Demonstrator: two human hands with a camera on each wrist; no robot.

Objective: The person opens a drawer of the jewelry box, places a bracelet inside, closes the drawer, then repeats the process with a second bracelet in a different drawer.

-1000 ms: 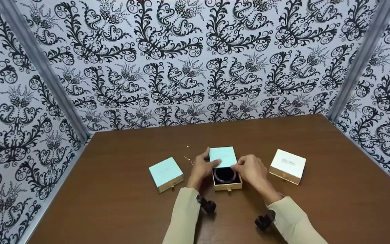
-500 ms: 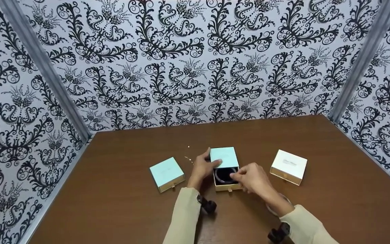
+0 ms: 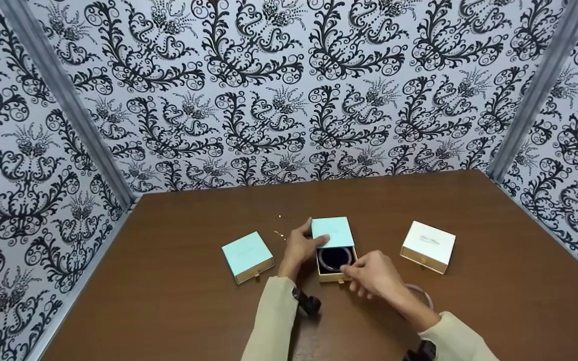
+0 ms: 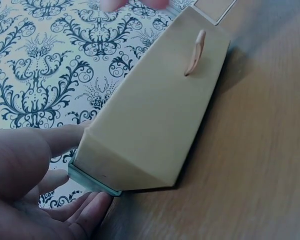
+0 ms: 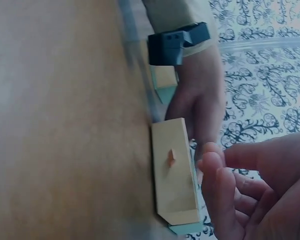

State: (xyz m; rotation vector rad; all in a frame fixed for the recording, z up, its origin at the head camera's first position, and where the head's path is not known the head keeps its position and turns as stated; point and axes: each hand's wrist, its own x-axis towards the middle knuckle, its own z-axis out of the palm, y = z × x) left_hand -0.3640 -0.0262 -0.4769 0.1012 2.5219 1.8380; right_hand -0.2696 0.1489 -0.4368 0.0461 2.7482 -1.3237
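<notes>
Down from the cover's near right corner, where it was a second ago, the right hand [image 3: 375,276] has come to the drawer's near right corner; the left hand stays put. From where I stand, the right thumb and forefinger meet at their tips, the other fingers loosely bent. I see nothing between them and cannot tell whether they have hold of something thin, or touch the drawer.

Opposite, the left hand [image 3: 300,250] is closed round the turquoise cover [image 3: 333,225], thumb laid on top, fingers at its left side, probably to keep it from sliding. From the cover's near side the gold drawer [image 3: 330,278] stands drawn out, its tab [image 4: 194,54] facing the person, which presumably makes it handy to pull. Inside lies a greyish bangle [image 3: 321,261], flat on the dark lining.

All this sits about midway between the table's [image 3: 178,281] left and right edges. Beside the right wrist shows a pale hoop [image 3: 426,293]; worn or lying loose, I can't say. Tiny bright bits [image 3: 279,234] lie beyond the left hand. Toward the table's left edge rests a turquoise box [image 3: 247,256], toward the right edge a white box [image 3: 428,245], both apart, which seems to leave elbow room.
</notes>
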